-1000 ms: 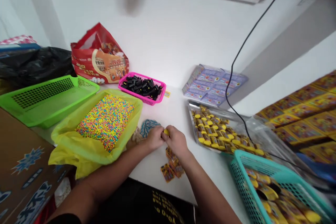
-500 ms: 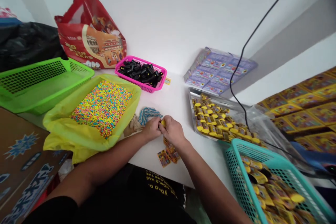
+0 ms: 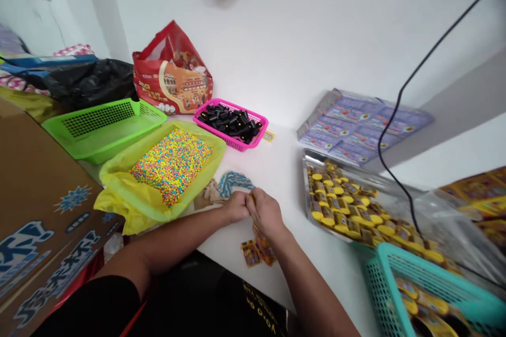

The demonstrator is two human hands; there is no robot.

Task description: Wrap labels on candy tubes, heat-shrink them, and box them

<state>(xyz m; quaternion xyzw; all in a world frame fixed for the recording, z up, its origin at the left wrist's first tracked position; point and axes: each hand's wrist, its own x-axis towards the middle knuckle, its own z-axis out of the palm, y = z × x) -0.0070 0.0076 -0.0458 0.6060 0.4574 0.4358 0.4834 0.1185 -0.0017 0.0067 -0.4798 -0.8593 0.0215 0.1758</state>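
My left hand (image 3: 237, 207) and my right hand (image 3: 266, 214) meet above the white table, fingers closed. A sliver of a small yellow item (image 3: 253, 198) shows between the right fingers; most of it is covered. What the left fingers hold is hidden. Just below the hands lie several small printed orange cards or wrappers (image 3: 250, 254), partly under my right wrist. Behind my left hand is a blue-and-white striped cloth glove (image 3: 233, 183), with a beige cloth (image 3: 213, 193) beside it.
Left stand a yellow-lined basket (image 3: 108, 172) of coloured candy balls and a green basket (image 3: 98, 155). A pink basket (image 3: 233, 142) holds black pieces. To the right are a metal tray (image 3: 307, 184) of yellow-capped containers, a teal basket (image 3: 381, 274), purple boxes (image 3: 356, 124) and a hanging cable (image 3: 381, 142).
The view has turned left and upward, so the table things sit further right and lower. My hands remain together; the yellow item between them is now more covered.
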